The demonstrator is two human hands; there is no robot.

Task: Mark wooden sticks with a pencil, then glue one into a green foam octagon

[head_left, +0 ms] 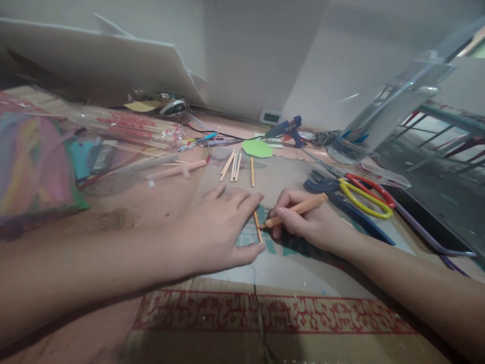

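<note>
My left hand (223, 222) lies low over the white sheet (227, 268), its thumb and index finger steadying a short wooden stick (257, 226) at its two ends. That stick looks orange along its length. Closed around an orange marker (303, 206), my right hand (303, 220) rests to the right, with the marker's tip touching the stick near its middle. Beyond my hands, several short pale sticks (232, 166) lie in a loose group. One orange stick (252, 172) is beside them, just in front of a green octagonal piece (257, 148).
Blue pliers (352, 212), scissors with red and yellow handles (367, 197) and a phone (428, 220) lie at right. A glue gun (286, 130) and a clear container (356, 136) stand behind. Bagged sticks (129, 124), an orange marker cap end (182, 169) and a colourful bag (34, 162) are left.
</note>
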